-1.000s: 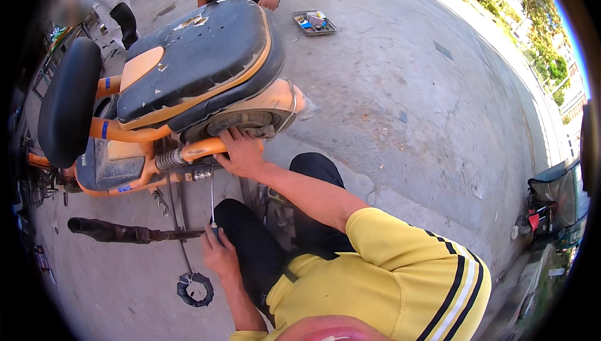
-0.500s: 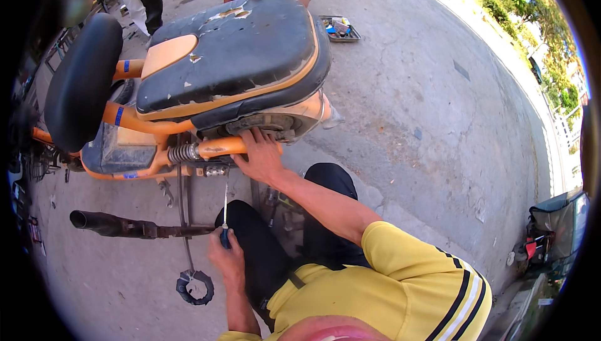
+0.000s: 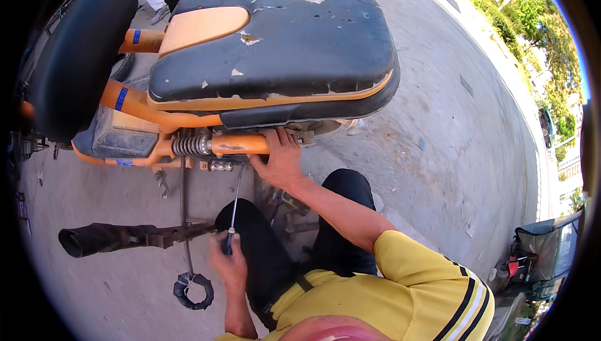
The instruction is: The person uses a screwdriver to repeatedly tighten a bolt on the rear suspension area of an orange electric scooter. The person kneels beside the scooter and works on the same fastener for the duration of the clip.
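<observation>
An orange scooter with a torn black seat stands in front of me. My right hand has its fingers curled over an orange tube below the seat, beside a coil spring. My left hand, lower and nearer me, is closed around the dark handle of a screwdriver. Its long thin shaft points up toward the scooter's underside, near a small metal fitting. Whether the tip touches anything is hard to tell; it ends close below my right hand.
A dark pipe with a wide open end lies left of my knee, crossing a thin rod. A black wrapped ring is at the rod's near end. Metal tools lie between my legs. Two people are beyond the scooter.
The view has shifted closer to the scooter, so the seat looks larger and the tool tray has left sight. The screwdriver now leans more to the right. My right hand keeps its hold.
</observation>
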`<state>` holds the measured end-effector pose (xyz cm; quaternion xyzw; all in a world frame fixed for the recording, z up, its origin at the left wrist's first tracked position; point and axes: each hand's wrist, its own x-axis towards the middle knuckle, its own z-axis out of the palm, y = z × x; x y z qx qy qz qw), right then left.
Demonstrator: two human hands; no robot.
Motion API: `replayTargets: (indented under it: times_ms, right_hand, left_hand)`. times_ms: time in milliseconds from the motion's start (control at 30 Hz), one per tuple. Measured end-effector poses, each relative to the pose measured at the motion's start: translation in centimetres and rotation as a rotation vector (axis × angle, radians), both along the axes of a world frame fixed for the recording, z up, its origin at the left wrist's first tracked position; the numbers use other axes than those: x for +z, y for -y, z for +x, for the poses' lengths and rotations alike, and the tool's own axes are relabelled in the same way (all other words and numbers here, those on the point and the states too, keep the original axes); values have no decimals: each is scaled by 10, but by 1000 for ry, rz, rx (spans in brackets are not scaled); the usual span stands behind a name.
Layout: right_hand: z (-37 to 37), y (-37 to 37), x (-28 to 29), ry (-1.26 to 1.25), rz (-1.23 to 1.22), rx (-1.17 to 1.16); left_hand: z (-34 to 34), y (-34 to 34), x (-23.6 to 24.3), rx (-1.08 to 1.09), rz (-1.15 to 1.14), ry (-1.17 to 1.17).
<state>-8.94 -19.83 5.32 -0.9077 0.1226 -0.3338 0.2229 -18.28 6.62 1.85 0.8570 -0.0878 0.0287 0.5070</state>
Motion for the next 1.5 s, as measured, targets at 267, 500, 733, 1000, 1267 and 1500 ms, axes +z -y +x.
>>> replayTargets:
  times_ms: [267,500,733,1000,1267,1500]
  right_hand:
    - [3,-4,0,-23,-14,18]
    - [-4,-1,-3,-15,-17,54]
    - [-7,4,-8,-9,26,69]
    - [-134,-103,-37,-224,970,0]
    - [-160,-204,-54,154,2487,372]
    - [-138,-223,-62,623,2798,458]
  left_hand:
    - [6,3,8,106,-466,-546]
    - [3,4,4,104,-509,-694]
    - [13,-4,4,-18,-367,-655]
    - [34,-5,4,-362,-126,-615]
    - [74,26,32,-531,28,-661]
    - [157,83,5,-382,-313,-205]
